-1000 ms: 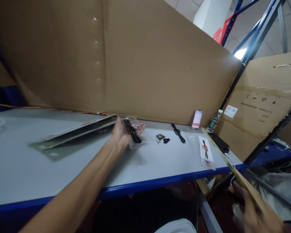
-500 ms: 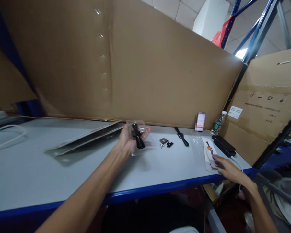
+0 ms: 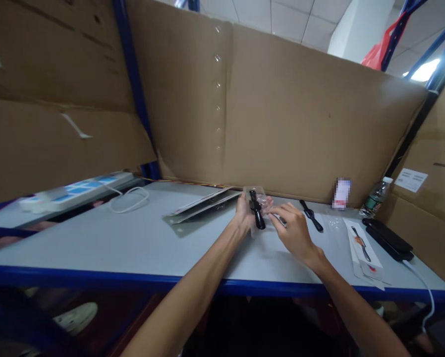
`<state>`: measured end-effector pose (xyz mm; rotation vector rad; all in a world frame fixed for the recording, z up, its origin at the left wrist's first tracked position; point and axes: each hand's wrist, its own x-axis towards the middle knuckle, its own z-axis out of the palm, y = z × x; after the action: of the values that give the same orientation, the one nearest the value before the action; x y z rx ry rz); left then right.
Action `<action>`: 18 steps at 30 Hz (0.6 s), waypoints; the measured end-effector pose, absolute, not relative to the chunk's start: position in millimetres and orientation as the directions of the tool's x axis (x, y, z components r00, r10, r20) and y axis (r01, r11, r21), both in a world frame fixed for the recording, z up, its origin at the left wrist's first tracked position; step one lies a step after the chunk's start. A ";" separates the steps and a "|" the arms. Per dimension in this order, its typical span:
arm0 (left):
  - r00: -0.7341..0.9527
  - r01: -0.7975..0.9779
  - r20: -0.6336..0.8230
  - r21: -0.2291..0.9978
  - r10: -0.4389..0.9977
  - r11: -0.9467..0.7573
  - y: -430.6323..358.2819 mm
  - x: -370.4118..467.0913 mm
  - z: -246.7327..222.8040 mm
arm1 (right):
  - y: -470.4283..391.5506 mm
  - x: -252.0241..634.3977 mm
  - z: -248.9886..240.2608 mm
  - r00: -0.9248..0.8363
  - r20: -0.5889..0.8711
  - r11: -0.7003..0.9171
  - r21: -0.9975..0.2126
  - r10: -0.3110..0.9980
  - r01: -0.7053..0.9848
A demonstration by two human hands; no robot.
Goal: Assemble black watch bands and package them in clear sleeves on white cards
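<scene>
My left hand (image 3: 244,210) is closed around a clear plastic package (image 3: 250,229), lifted above the table. Inside it shows a black spokeshave (image 3: 257,210) with two handles. My right hand (image 3: 293,228) has come to the package's right edge, thumb and index finger pinched on the plastic there. A second black spokeshave body (image 3: 311,215) lies on the table to the right, beyond my right hand. The small metal and black parts on the table are hidden behind the right hand.
Flat card sheets (image 3: 202,206) lie left of my hands. Rightward are a printed box (image 3: 363,253), a black case (image 3: 388,240) with a white cable, and a water bottle (image 3: 376,198). A power strip (image 3: 81,191) stands far left. Cardboard (image 3: 282,114) walls the back.
My right hand has left the printed box and moved left to the plastic package. The left hand still holds the package. The view has turned left.
</scene>
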<state>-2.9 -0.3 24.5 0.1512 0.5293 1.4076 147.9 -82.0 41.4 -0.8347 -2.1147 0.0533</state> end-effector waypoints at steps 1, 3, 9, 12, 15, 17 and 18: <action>0.061 -0.890 -0.260 0.423 0.964 0.170 1.3 -1.9 23.5 | -73.1 142.7 42.0 -0.436 0.664 0.759 -0.323 0.607 0.565; 0.020 -0.875 -0.263 0.462 0.965 0.144 3.3 -0.9 23.3 | -57.3 133.8 42.2 -0.465 0.587 0.724 -0.342 0.662 0.599; -0.010 -0.748 -0.213 0.650 0.977 0.134 9.6 -7.9 32.0 | -16.3 112.9 29.6 -0.342 0.389 0.517 -0.618 0.856 0.592; -0.019 -0.565 -0.159 0.816 0.987 0.121 21.2 -4.0 36.7 | 4.7 109.0 25.1 -0.254 0.287 0.360 -0.877 0.924 0.319; -0.071 -0.355 -0.100 0.932 0.992 0.069 34.4 12.6 40.6 | 21.0 109.0 21.9 -0.208 0.144 0.136 -0.989 0.967 -0.055; -0.068 -0.224 -0.098 0.971 0.993 0.080 41.7 25.3 43.0 | 29.2 112.4 20.4 -0.170 0.035 -0.007 -0.970 0.985 -0.241; -0.055 -0.183 -0.111 0.978 0.992 0.099 44.6 30.0 43.9 | 32.8 115.9 20.2 -0.154 -0.027 -0.074 -0.947 0.988 -0.312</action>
<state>30.0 44.6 43.9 0.9679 1.1694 1.2579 115.9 32.8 20.2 -0.9284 -1.0445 1.4901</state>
